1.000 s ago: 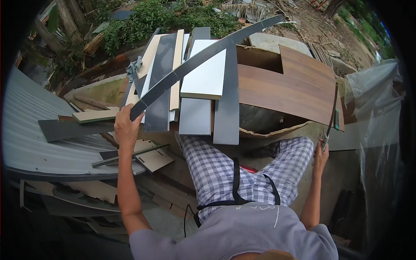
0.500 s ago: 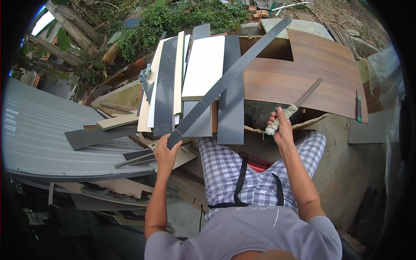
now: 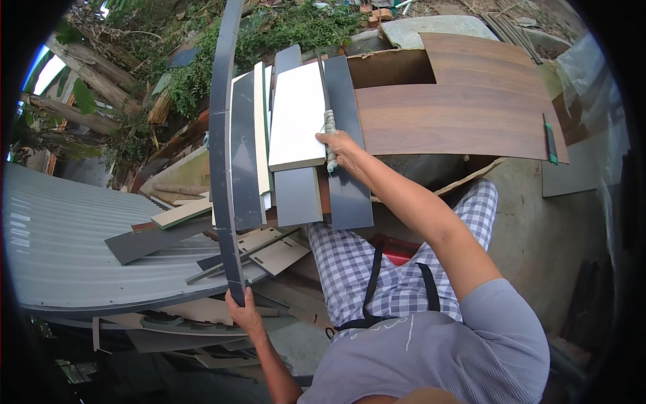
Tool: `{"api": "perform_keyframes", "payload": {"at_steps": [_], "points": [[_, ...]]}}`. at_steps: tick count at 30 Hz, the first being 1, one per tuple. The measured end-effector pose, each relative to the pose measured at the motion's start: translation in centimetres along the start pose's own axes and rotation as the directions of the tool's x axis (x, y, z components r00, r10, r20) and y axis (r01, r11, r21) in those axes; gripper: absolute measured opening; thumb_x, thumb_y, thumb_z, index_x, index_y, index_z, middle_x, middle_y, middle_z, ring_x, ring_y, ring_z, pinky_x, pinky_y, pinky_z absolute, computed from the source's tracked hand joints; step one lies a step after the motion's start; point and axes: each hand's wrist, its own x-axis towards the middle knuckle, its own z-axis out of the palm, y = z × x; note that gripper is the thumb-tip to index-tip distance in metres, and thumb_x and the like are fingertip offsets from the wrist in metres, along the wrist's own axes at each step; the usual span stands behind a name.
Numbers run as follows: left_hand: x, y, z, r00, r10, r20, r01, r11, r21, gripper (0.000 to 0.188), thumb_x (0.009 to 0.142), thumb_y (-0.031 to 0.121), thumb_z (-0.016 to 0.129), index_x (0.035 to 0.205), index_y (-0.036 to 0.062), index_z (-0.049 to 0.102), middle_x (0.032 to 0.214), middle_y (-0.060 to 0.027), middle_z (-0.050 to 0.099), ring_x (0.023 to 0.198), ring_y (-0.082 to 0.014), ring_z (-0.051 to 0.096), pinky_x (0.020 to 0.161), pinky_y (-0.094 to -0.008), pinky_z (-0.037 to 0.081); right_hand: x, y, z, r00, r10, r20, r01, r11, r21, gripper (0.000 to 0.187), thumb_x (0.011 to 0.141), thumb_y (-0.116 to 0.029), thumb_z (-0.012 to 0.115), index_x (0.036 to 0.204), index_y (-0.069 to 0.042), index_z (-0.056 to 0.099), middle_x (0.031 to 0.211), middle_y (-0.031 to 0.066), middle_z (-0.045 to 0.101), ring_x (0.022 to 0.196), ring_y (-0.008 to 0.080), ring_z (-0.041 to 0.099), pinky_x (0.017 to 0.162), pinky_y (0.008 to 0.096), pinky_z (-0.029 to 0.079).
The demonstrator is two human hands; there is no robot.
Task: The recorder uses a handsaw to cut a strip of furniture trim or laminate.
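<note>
My left hand [image 3: 243,313] grips the near end of a long, narrow dark grey strip [image 3: 224,155]. The strip points away from me and crosses the left side of a pile of boards. In my right hand [image 3: 342,148] is a long thin tool with a cloth-wrapped handle [image 3: 330,123], its dark shaft pointing away. That hand is over the right edge of a thick white board [image 3: 294,111], beside a dark grey board [image 3: 353,185]. Whether the tool touches the board I cannot tell.
A brown wood-grain panel [image 3: 464,121] with a notched corner lies to the right, a slim green-handled tool [image 3: 550,143] on its right end. Grey corrugated sheeting [image 3: 81,232] spreads at left with offcuts [image 3: 158,236] on it. Plants [image 3: 269,34] grow beyond the pile.
The strip has swung from a diagonal across the pile to nearly straight ahead at the left. My left hand came nearer to me; my right hand moved left with the wrapped tool.
</note>
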Motion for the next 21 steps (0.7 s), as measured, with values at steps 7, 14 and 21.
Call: {"api": "perform_keyframes", "payload": {"at_steps": [7, 14, 21], "points": [[0.4, 1.4, 1.6, 0.999, 0.037, 0.011, -0.036, 0.998, -0.055, 0.034, 0.081, 0.020, 0.066, 0.104, -0.0021, 0.053, 0.088, -0.0083, 0.056, 0.078, -0.0194, 0.051, 0.076, -0.0309, 0.042, -2.2, -1.6, -10.9, 0.984, -0.032, 0.174, 0.020, 0.997, 0.070, 0.034, 0.085, -0.014, 0.061, 0.110, 0.004, 0.048, 0.097, 0.0125, 0.059, 0.085, 0.0179, 0.061, 0.072, 0.0310, 0.057], [1.6, 2.8, 4.5, 0.980, 0.069, 0.186, -0.055, 0.995, -0.079, 0.032, 0.080, 0.017, 0.066, 0.104, -0.0005, 0.054, 0.087, -0.0085, 0.056, 0.077, -0.0178, 0.052, 0.073, -0.0301, 0.042, -14.6, -10.1, -25.3, 0.982, -0.154, -0.111, 0.142, 0.984, -0.109, 0.039, 0.081, -0.021, 0.066, 0.109, 0.003, 0.053, 0.098, 0.0114, 0.062, 0.086, 0.0168, 0.062, 0.074, 0.0294, 0.053], [1.6, 5.4, 8.7, 0.938, 0.162, 0.307, -0.132, 0.985, -0.114, 0.037, 0.077, 0.020, 0.069, 0.105, 0.0003, 0.056, 0.087, -0.0109, 0.059, 0.079, -0.0228, 0.056, 0.073, -0.0337, 0.044, -18.3, -14.6, -40.5, 0.922, -0.262, -0.284, 0.168, 0.934, -0.314, 0.043, 0.079, -0.026, 0.068, 0.109, -0.001, 0.052, 0.092, 0.0070, 0.060, 0.081, 0.0150, 0.059, 0.073, 0.0293, 0.051]]}}
